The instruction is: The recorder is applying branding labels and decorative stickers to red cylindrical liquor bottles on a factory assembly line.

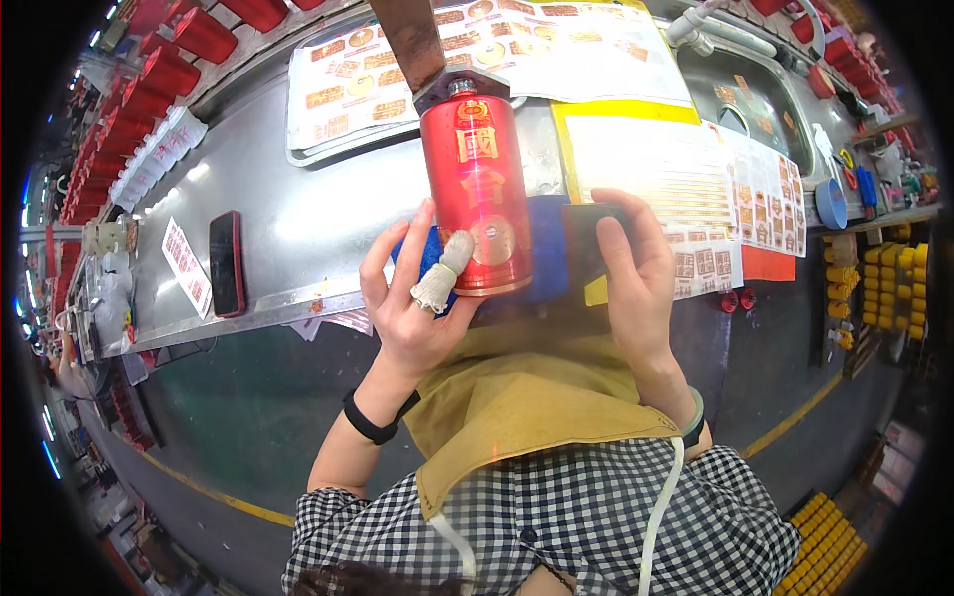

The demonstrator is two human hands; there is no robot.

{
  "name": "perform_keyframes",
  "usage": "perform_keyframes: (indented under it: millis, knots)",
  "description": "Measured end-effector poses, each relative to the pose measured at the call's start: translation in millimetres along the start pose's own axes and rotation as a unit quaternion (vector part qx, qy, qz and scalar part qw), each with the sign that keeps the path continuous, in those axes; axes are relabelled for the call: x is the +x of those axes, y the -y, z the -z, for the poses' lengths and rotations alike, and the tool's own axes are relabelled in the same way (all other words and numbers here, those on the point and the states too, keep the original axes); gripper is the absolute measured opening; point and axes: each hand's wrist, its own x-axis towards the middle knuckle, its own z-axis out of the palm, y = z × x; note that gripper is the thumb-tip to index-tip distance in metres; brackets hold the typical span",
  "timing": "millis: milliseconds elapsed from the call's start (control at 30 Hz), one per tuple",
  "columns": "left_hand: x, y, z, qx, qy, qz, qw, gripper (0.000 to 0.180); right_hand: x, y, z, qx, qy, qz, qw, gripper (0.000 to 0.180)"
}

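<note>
A glossy red bottle (pixel 477 189) with gold characters lies in front of me, its neck at a metal bracket (pixel 459 85). My left hand (pixel 412 313) grips the bottle's lower end from the left. One of its fingers wears a white cloth finger cot (pixel 437 283) and presses on the bottle's side. Under the bottle lies a blue pad (pixel 549 248), showing on both sides of it. My right hand (pixel 638 288) is right of the bottle, apart from it, with a dark flat piece (pixel 584 243) between thumb and fingers.
Printed sticker sheets (pixel 368 79) cover the metal bench behind the bottle. A phone (pixel 228 263) lies at left beside a small sheet (pixel 187 266). Yellow-edged sheets (pixel 636 149) and a sink (pixel 745 89) are at right. Red containers (pixel 204 38) line the far left edge.
</note>
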Motion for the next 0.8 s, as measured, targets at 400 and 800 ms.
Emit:
perform_keyframes:
  millis: [400,800]
  knots:
    - [38,-6,22,0.033,0.129,-0.002,0.991,0.066,6,3,-8,-0.096,0.013,0.062,0.993,0.031]
    - [-9,-20,-8,-0.093,-0.056,0.065,0.992,0.062,40,31,-19,-0.449,0.124,0.443,0.766,0.023]
